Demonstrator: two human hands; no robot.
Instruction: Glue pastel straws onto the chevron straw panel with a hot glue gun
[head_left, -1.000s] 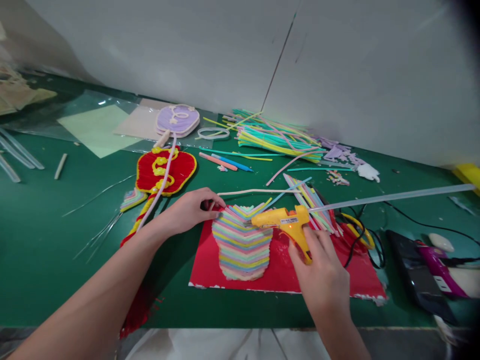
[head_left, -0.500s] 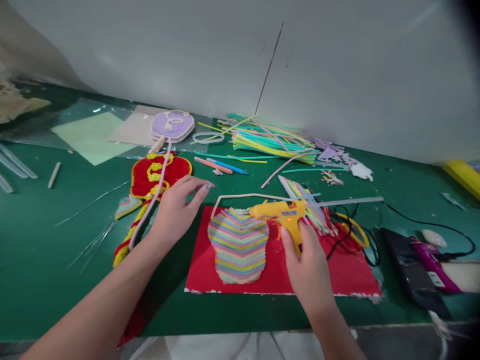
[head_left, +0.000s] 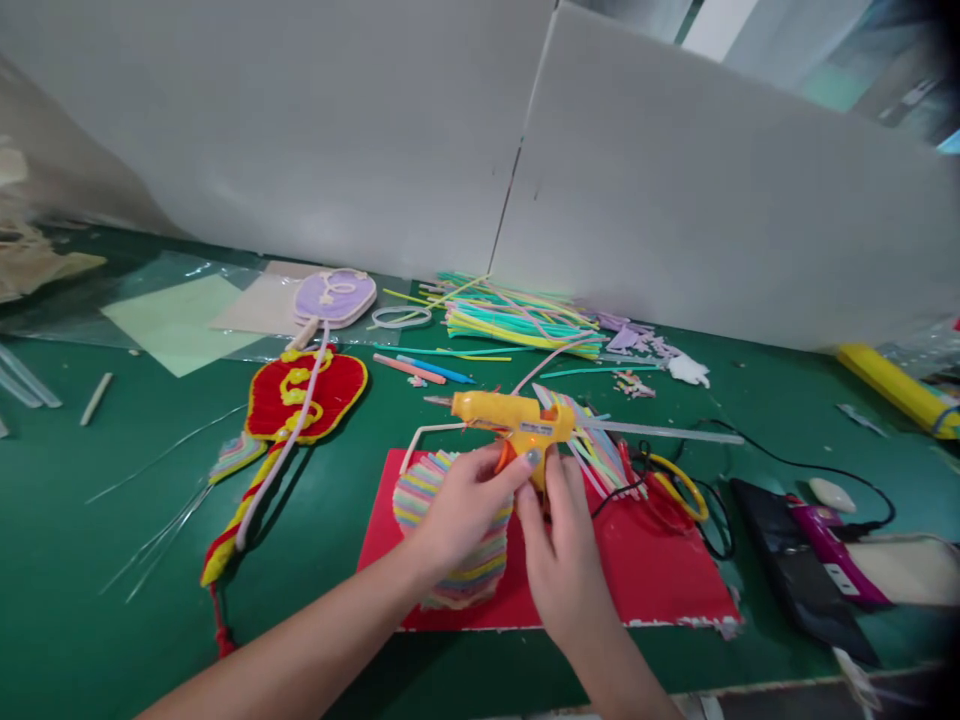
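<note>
A yellow hot glue gun [head_left: 501,410] is held above the red board, its metal nozzle pointing left and a long clear glue stick [head_left: 660,431] out of its back. My right hand [head_left: 561,550] grips the lower handle. My left hand [head_left: 469,505] is closed around the trigger side, thumb on the handle. Under my left hand lies a striped pastel piece [head_left: 420,490] made of fuzzy stems, partly covered by the hand. A pale bent stem [head_left: 431,429] stands at its top edge. Both rest on the red board [head_left: 630,580].
Left lies a red and yellow fuzzy fan [head_left: 341,395], with a purple fan [head_left: 341,298] behind. A pile of pastel stems [head_left: 517,325] is at the back. Striped strips [head_left: 600,455], yellow-handled scissors [head_left: 686,490], a cable and a black pouch [head_left: 780,560] lie right.
My left hand has moved right from beside the red fan onto the glue gun. The gun has come away from the striped piece's top edge, and the view has tilted up.
</note>
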